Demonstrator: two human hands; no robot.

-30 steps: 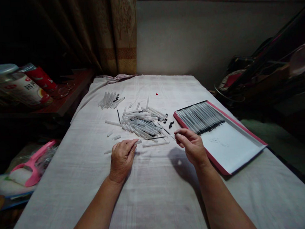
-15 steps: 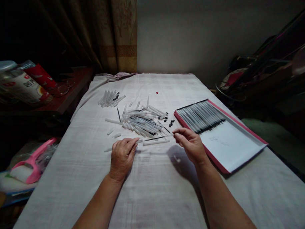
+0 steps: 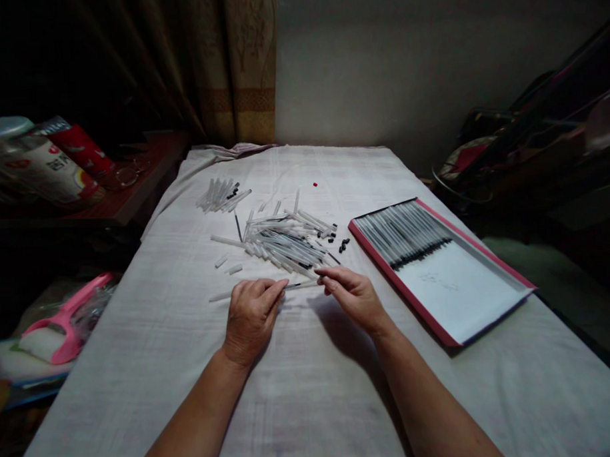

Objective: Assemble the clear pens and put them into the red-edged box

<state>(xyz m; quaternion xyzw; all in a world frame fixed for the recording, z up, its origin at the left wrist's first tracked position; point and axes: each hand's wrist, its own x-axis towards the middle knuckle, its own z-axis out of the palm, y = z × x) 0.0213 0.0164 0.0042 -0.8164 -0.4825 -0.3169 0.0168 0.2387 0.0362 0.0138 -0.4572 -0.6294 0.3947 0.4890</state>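
My left hand point(image 3: 253, 318) is closed near the table's middle, pinching a translucent pen barrel whose end barely shows at the fingertips. A dark ink refill point(image 3: 293, 286) bridges the gap between my hands, its left end at the barrel's mouth. My right hand point(image 3: 351, 297) pinches the refill's other end between thumb and fingers. Left of my left hand a pale tube point(image 3: 219, 298) pokes out; I cannot tell whether that hand holds it. Just beyond my hands lies a loose pile of barrels and refills point(image 3: 285, 242), with small black plugs point(image 3: 343, 246) at its right.
A red-edged shallow box point(image 3: 480, 309) on the right holds a row of pens point(image 3: 402, 232). Farther left lies a smaller barrel group point(image 3: 218, 193). A red bit point(image 3: 315, 185) rests toward the back. Jars point(image 3: 47, 164) stand on a side table; a pink-handled object point(image 3: 68, 323) is at left.
My right hand has moved left toward my left hand, and less of the dark refill shows between them. My left hand has shifted slightly right.
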